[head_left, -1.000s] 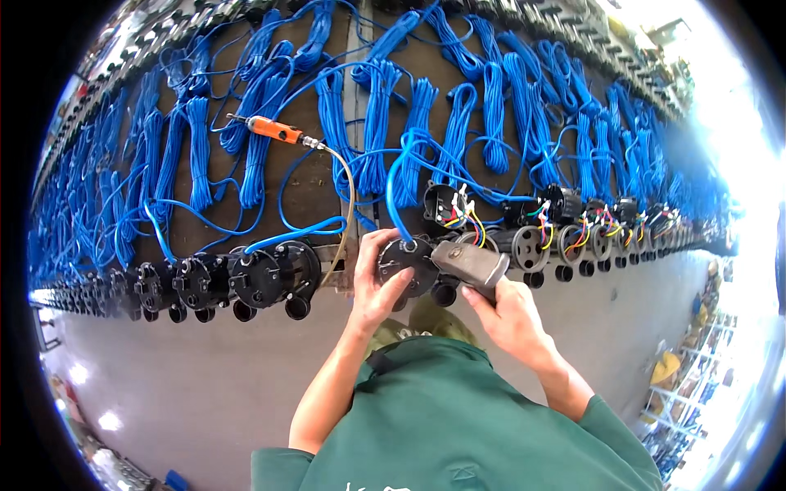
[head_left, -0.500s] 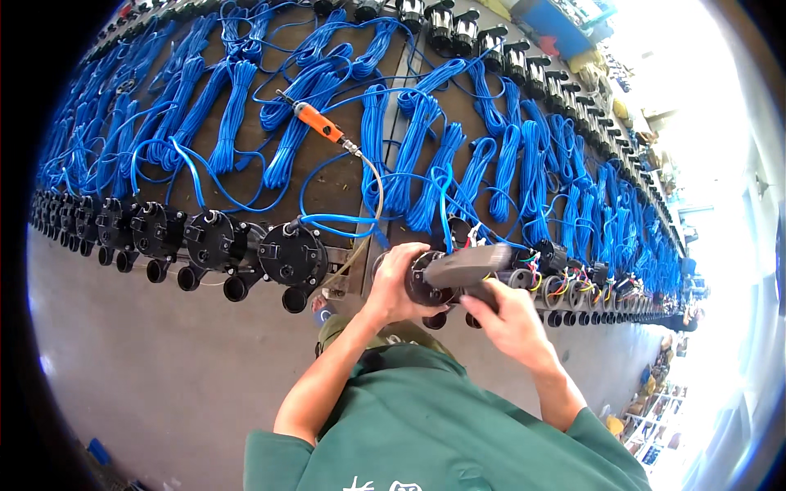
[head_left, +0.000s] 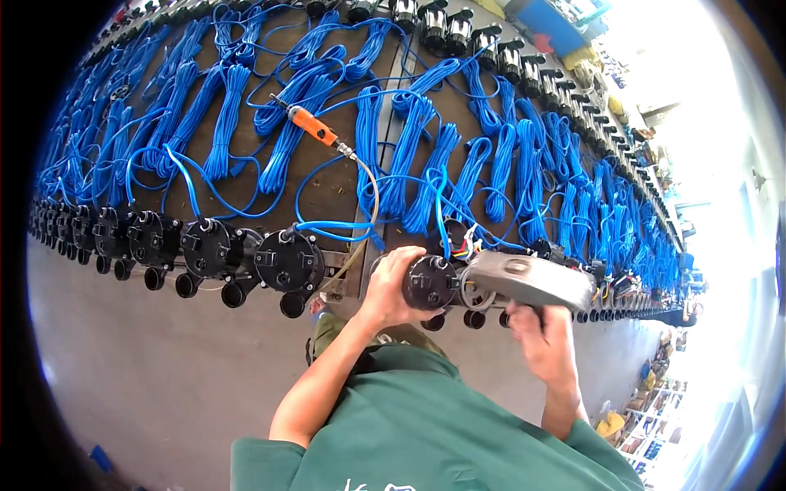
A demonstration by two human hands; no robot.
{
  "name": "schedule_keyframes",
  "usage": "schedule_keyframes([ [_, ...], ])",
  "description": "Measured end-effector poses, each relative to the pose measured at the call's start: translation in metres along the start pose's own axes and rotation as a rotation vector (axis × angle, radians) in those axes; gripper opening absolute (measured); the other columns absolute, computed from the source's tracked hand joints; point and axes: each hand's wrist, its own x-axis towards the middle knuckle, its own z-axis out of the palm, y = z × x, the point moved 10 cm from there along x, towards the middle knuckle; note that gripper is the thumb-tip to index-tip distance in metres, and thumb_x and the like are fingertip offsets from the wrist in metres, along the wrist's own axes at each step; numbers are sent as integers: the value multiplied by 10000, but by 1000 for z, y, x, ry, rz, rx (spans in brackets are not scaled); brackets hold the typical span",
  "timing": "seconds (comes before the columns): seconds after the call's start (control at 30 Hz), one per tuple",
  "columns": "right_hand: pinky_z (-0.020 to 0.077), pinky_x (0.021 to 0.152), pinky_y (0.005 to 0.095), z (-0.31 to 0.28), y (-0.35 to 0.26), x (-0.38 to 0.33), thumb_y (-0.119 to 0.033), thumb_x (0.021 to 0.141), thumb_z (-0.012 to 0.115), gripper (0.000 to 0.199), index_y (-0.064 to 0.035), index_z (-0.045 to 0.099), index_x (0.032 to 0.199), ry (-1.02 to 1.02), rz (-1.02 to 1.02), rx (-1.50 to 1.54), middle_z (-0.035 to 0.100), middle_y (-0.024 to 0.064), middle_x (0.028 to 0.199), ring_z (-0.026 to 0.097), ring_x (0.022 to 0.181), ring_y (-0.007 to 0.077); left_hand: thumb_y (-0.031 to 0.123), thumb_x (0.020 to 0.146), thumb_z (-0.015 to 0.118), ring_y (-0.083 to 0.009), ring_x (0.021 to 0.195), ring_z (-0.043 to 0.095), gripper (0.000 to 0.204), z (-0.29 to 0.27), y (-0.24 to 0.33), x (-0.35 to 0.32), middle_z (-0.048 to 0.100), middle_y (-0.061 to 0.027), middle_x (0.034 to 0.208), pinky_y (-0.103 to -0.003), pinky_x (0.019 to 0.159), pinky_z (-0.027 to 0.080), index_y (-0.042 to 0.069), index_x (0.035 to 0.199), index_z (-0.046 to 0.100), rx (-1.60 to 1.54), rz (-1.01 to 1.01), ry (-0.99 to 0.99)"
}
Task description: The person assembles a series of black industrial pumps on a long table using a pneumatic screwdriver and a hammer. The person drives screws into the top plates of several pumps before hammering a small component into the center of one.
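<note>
My left hand [head_left: 388, 290] is wrapped round the left side of a black round motor cover [head_left: 431, 283] on the near edge of the bench. In my right hand [head_left: 547, 348] is the handle of a hammer [head_left: 532, 278], with its broad grey metal head raised to the right of the cover and apart from it. The head hides part of the neighbouring units. A blue cable [head_left: 440, 200] runs up from the cover, and loose coloured wires [head_left: 468, 247] stick out beside it.
Closed black motor units [head_left: 288, 260] line the near edge to my left. Many bundled blue cables [head_left: 409, 155] lie over the bench. An orange air screwdriver [head_left: 313, 127] with a hose rests among them. Shiny motors [head_left: 458, 33] stand along the far edge.
The hammer has swung to the right, off the cover, and my right hand has moved right with it. My left hand stays on the cover.
</note>
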Motion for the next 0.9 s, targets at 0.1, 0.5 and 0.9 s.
schedule_keyframes([
  [0.1, 537, 728, 397, 10, -4, -17, -209, 994, 653, 279, 13, 668, 1162, 206, -368, -201, 721, 149, 911, 675, 805, 285, 300, 516, 965, -360, 1189, 610, 948, 10, 3, 4, 620, -141, 1275, -476, 1028, 477, 68, 1332, 542, -33, 22, -19],
  [0.5, 483, 615, 344, -10, -2, -8, -203, 1023, 611, 287, 33, 646, 1183, 131, -125, 77, 673, 111, 804, 614, 675, 182, 259, 551, 962, -320, 1096, 651, 870, 6, 6, 7, 627, -149, 1196, -419, 970, 527, 41, 1296, 568, -12, 27, 12],
  [0.9, 504, 635, 460, 24, -17, -7, -294, 984, 664, 304, 2, 598, 1000, 39, -242, -87, 652, 215, 728, 637, 655, 394, 231, 515, 964, -365, 1159, 628, 953, 22, -23, -3, 609, -171, 1260, -444, 990, 528, 49, 1345, 532, -127, -91, -68],
])
